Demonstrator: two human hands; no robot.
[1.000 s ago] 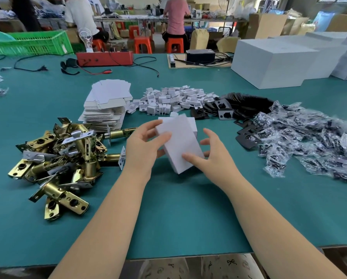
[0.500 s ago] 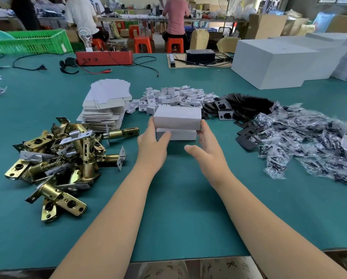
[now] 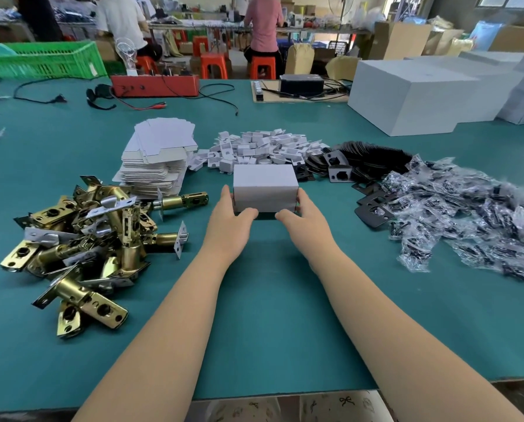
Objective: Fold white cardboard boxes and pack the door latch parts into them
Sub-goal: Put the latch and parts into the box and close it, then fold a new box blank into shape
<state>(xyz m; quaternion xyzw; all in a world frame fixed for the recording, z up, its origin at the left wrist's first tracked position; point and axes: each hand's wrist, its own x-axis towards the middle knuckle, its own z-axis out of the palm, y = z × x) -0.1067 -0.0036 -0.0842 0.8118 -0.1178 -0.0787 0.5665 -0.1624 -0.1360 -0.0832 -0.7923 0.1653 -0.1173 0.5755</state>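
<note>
Both hands [image 3: 234, 219] [image 3: 304, 219] grip white box [image 3: 265, 187], crosswise.

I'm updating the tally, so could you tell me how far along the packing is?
Done: one small white cardboard box is folded and closed. In hand: left hand and right hand hold it. Left: the flat white carton blanks and brass latch pile.

Now pushed farther out across the surface [image 3: 263, 300], white box [image 3: 265, 185] squared up from its tilt 1 s ago, long side facing back. Left hand [image 3: 230, 220] and right hand [image 3: 307, 222] now flank its 2 ends, thumbs low in front.
</note>
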